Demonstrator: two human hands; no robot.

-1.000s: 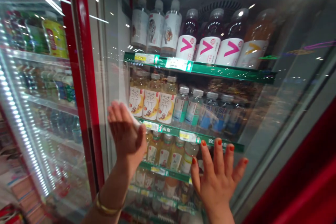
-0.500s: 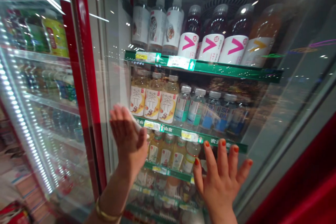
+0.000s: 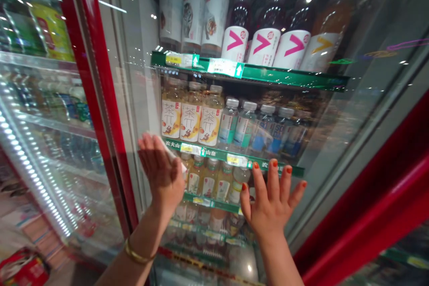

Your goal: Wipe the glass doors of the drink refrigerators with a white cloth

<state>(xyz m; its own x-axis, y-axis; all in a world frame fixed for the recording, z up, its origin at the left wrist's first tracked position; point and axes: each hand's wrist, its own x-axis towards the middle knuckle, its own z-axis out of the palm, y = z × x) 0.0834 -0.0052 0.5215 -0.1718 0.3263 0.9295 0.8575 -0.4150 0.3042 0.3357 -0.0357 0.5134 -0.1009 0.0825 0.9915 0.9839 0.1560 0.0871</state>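
Observation:
My left hand (image 3: 163, 178), with a gold bangle (image 3: 138, 252) on the wrist, lies flat against the glass door near its left side. Under it is a thin white cloth or tissue (image 3: 169, 151), its edge showing between the fingers and thumb; most of it is hidden. My right hand (image 3: 270, 205), orange-red nails showing, is spread over the glass in front of the lower shelves and holds nothing. Behind the door stand tea bottles (image 3: 191, 120), purple-drink bottles (image 3: 264, 47) and clear bottles (image 3: 189, 13).
Green shelf strips (image 3: 295, 79) carry price tags. Red door frames border the glass at left (image 3: 97, 58) and right (image 3: 365, 223). Another lit drinks cooler (image 3: 47, 118) is at the left. A red package (image 3: 23, 268) lies at the lower left. Reflections cross the glass.
The camera view has shifted, so the shelves appear higher and a little farther left. Both hands stay on the glass in nearly the same pose; the left sits slightly lower against the bottles.

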